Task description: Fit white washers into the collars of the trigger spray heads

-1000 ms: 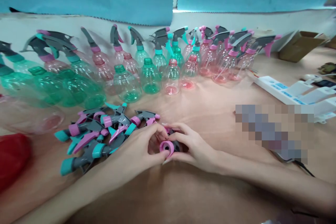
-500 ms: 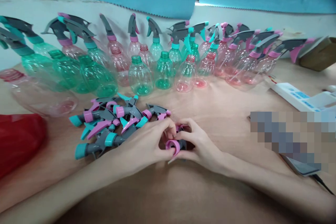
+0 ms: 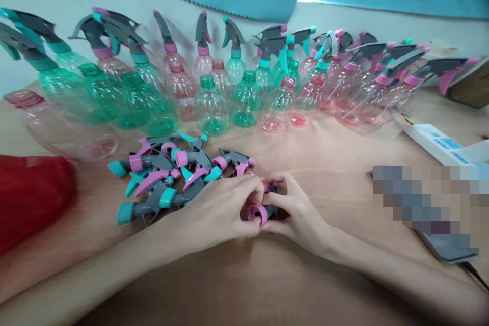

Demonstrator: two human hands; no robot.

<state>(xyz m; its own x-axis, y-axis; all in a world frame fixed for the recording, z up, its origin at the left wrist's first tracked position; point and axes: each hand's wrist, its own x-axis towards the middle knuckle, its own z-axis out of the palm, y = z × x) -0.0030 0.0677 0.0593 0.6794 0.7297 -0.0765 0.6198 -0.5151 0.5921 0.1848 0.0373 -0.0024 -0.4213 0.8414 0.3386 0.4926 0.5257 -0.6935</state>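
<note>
Between my two hands is a grey and pink trigger spray head [image 3: 257, 215], its pink collar facing toward me. My left hand [image 3: 225, 209] is closed, with thumb and fingers at the collar's left side. From the right, my right hand [image 3: 298, 211] curls round the grey body and is closed on it. Fingers hide much of the spray head. Just left of my hands lies a pile of loose spray heads [image 3: 153, 175] in grey, pink and turquoise.
Behind the pile stand several open-necked green and pink bottles [image 3: 212, 107], backed by bottles with spray heads fitted [image 3: 235, 51]. A red bag [image 3: 34, 198] lies at left. At right are a white power strip [image 3: 439, 142] and a dark flat device [image 3: 445, 244], partly pixelated.
The camera view has shifted slightly, so everything sits a little further right. Both hands keep their hold on the spray head, with almost no change in finger position.
</note>
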